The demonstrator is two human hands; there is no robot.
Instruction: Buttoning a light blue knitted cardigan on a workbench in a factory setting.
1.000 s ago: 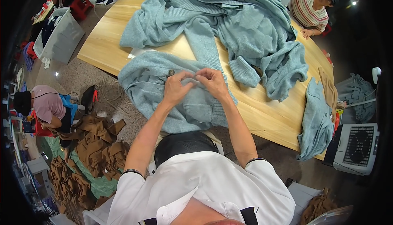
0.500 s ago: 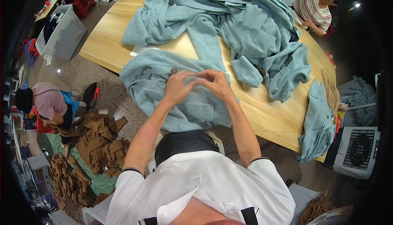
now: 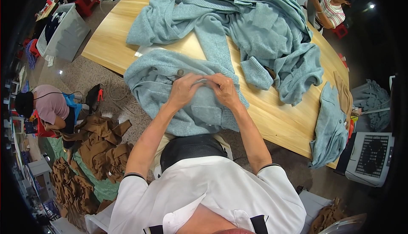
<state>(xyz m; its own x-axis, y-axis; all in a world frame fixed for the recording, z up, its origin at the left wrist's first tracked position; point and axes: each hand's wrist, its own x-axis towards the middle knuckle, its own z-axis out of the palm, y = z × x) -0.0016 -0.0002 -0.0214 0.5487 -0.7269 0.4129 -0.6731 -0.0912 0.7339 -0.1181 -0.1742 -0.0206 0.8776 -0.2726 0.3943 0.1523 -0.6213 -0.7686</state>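
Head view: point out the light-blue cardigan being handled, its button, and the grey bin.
Light-blue cardigan [image 3: 199, 115], head view, lower front panel.
Button [image 3: 180, 72], head view, its face.
Grey bin [image 3: 70, 36], head view, side wall.

pale blue-green knitted cardigan [image 3: 170, 93] with grey button [image 3: 180, 72]; light wooden table [image 3: 280, 119]; brown fabric pieces [image 3: 102, 144]; red-and-white striped shirt [image 3: 333, 12].

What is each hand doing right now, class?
Left hand: closed, pinching the pale blue knitted cardigan on the wooden table.
Right hand: closed, gripping the same cardigan.
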